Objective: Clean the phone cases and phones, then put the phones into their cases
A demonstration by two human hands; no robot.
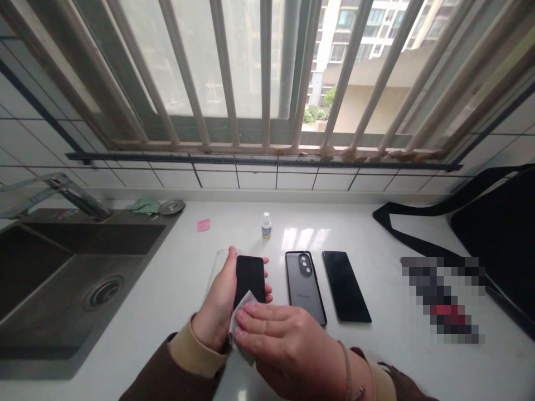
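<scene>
At lower centre, your left hand [217, 301] curls round a black phone [251, 277]; your right hand [286, 337] (fingers bunched) grips a pale cloth [248, 297] over the phone's lower end.

Black phone [251, 277] (the cloth [247, 297], white).

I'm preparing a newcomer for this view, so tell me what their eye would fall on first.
Probably the hands at lower centre: the left hand holds a phone, and the right hand holds a white cloth against its lower part. Next, perhaps, the window bars across the top, then the case and second phone lying side by side, right of the held one.
</scene>
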